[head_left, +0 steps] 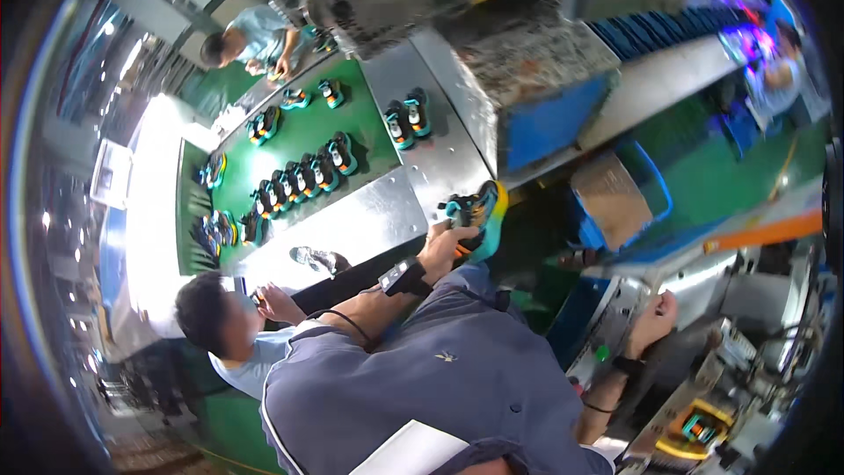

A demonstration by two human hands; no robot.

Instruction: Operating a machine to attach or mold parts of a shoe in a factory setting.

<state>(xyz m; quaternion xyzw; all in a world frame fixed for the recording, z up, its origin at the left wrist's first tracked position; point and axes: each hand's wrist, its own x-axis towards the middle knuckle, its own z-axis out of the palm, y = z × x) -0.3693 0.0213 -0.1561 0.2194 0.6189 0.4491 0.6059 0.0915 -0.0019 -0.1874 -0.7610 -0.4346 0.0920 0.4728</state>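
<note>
My left hand (444, 251) grips a sneaker (491, 215) with a black upper, orange touches and a teal and yellow sole. The shoe is tilted, its sole facing right, beside the end of the metal worktop. My right hand (653, 324) is reached out to the right over a grey machine (703, 286). Its fingers are curled, and whatever they may hold is too small to make out. Two similar shoes (407, 119) stand on the metal plate ahead of me. A row of matching shoes (303, 178) stands on the green conveyor belt (374, 151).
A co-worker (220, 325) sits close on my left, near a loose shoe (319, 260). Another person (255, 40) works at the belt's far side, and a third (778, 79) is far right. A blue bin (655, 180) with cardboard stands right of the large machine (549, 70).
</note>
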